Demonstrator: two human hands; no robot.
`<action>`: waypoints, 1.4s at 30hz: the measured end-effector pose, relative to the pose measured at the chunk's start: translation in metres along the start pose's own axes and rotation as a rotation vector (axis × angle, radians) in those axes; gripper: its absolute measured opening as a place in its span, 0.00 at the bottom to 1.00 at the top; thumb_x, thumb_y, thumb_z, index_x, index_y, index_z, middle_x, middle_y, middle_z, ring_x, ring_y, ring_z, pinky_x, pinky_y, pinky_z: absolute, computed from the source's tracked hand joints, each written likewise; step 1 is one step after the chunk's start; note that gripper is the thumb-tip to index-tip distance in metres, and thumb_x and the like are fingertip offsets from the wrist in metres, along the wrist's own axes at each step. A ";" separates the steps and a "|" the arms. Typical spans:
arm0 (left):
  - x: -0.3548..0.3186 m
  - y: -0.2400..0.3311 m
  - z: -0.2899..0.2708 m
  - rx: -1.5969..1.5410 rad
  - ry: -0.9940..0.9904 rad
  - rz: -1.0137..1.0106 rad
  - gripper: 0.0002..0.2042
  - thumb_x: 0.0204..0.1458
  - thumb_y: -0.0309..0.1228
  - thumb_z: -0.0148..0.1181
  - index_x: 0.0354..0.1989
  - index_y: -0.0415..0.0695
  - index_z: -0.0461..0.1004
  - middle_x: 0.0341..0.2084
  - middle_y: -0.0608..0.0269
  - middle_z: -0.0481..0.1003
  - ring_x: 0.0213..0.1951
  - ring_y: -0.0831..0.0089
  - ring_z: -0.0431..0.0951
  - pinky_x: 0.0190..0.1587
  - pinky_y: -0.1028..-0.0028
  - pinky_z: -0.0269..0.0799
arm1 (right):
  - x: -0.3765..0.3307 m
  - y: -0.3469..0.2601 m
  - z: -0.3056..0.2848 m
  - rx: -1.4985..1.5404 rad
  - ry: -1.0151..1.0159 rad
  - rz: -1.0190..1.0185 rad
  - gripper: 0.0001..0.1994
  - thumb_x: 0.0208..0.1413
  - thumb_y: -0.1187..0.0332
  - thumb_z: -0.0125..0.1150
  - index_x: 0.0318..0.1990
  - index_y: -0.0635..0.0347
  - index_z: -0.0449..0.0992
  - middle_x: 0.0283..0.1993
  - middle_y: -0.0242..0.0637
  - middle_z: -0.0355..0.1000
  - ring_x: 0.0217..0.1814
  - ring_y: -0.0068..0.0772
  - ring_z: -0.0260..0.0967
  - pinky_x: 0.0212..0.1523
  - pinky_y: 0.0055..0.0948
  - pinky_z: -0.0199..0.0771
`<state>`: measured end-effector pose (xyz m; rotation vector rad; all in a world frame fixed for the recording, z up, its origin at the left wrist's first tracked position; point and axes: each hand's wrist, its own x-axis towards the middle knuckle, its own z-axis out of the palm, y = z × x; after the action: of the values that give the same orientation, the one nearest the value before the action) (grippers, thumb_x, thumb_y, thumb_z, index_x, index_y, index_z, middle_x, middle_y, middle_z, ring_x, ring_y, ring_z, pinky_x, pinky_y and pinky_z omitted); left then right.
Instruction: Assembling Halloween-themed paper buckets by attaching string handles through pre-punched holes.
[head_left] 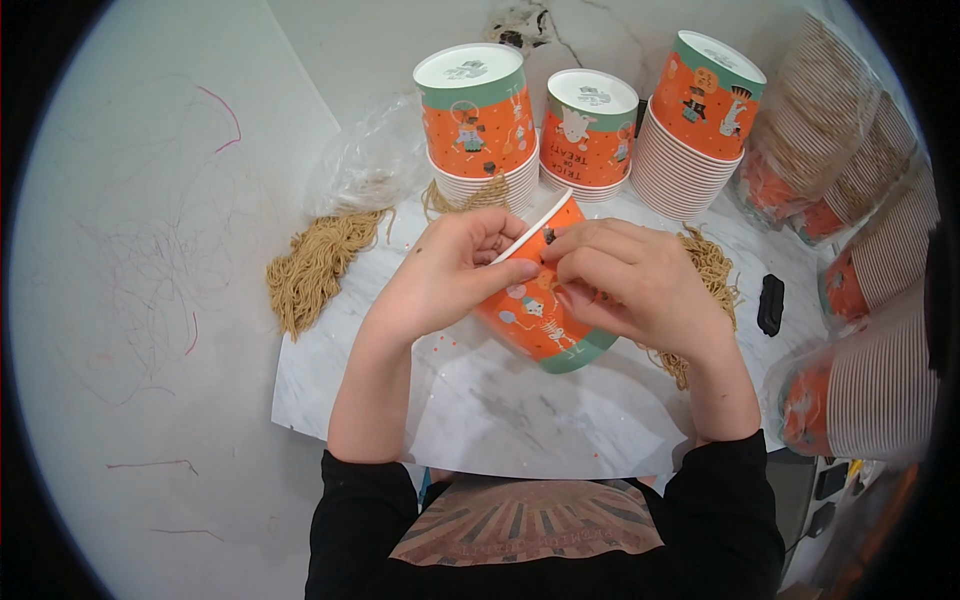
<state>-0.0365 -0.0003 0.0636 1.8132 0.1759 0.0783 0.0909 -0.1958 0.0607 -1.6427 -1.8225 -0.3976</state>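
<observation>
An orange paper bucket [545,325] with a green base band, a white rim and a printed skeleton is held tilted above the table, its mouth toward the upper left. My left hand [455,270] grips it at the rim, thumb on the outer wall and fingers inside the mouth. Against the outer wall just below the rim, my right hand [625,275] has its fingers bent and pinched together. Whatever sits between those fingertips is too small to make out. Tan cord [708,270] lies in a bundle behind my right wrist, partly hidden by it.
Upside-down stacks of matching buckets [478,125] stand along the back, with tan cord hanging by the left one. Another cord bundle [320,265] and a clear plastic bag [370,155] lie left. Bagged bucket stacks [870,375] line the right, near a small black object [770,305].
</observation>
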 end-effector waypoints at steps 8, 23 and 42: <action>-0.003 -0.001 0.003 -0.036 -0.008 0.047 0.16 0.55 0.21 0.67 0.51 0.39 0.72 0.29 0.72 0.78 0.32 0.86 0.78 0.35 0.83 0.72 | -0.001 -0.002 -0.002 -0.039 -0.042 0.006 0.10 0.47 0.72 0.67 0.34 0.56 0.70 0.37 0.30 0.74 0.39 0.35 0.75 0.34 0.34 0.76; -0.001 0.000 0.003 -0.116 -0.085 -0.022 0.09 0.56 0.22 0.67 0.43 0.37 0.75 0.30 0.70 0.80 0.31 0.86 0.79 0.37 0.84 0.74 | -0.004 -0.002 -0.006 0.063 -0.046 0.072 0.10 0.47 0.74 0.66 0.36 0.57 0.71 0.37 0.32 0.73 0.34 0.38 0.75 0.31 0.33 0.76; -0.005 0.005 0.008 -0.152 -0.057 0.007 0.11 0.51 0.20 0.72 0.32 0.39 0.72 0.27 0.65 0.80 0.30 0.82 0.82 0.32 0.83 0.75 | -0.002 -0.001 -0.001 -0.083 0.098 0.036 0.11 0.46 0.73 0.69 0.36 0.59 0.72 0.40 0.31 0.71 0.33 0.36 0.75 0.29 0.33 0.76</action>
<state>-0.0400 -0.0099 0.0668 1.6625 0.1200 0.0437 0.0904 -0.1980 0.0601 -1.6792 -1.7221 -0.5349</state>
